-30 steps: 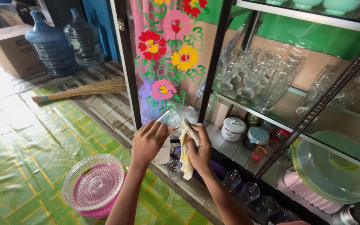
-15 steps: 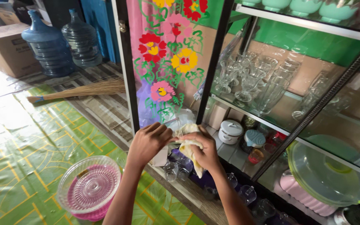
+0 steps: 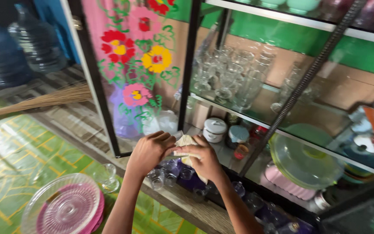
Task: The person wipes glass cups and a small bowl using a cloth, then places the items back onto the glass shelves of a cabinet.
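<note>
While both hands met at the middle of the view, the left hand [image 3: 150, 151] curled its fingers over a small clear glass [image 3: 175, 139], of which only a sliver of rim showed between the two hands. The right hand [image 3: 204, 159] had its fingers pressed together around a pale yellow cloth [image 3: 186, 141], pinching it against the glass; a tail of the cloth hung below the palm.

Half a second earlier the cloth had bunched loosely on top of the right hand and draped well down; now it was gathered tighter into the glass and the hands sat closer together, so I judge the wiping was well under way rather than just starting. The view had also swung toward three o'clock, pushing the water jugs to the edge.

At seven o'clock from the hands a clear domed cover over a pink tray [image 3: 63, 210] lay on the green patterned mat [image 3: 18, 160], with a small stemmed glass [image 3: 107, 177] just beside it. Directly below the hands, small glass cups [image 3: 165, 175] stood in a row on the cabinet's bottom ledge.

Farther off, at one o'clock, a white lidded pot [image 3: 215, 129] sat on a shelf, and above it tall glasses [image 3: 230, 73] crowded the next shelf. At ten o'clock a broom [image 3: 44, 99] lay on the floor.
</note>
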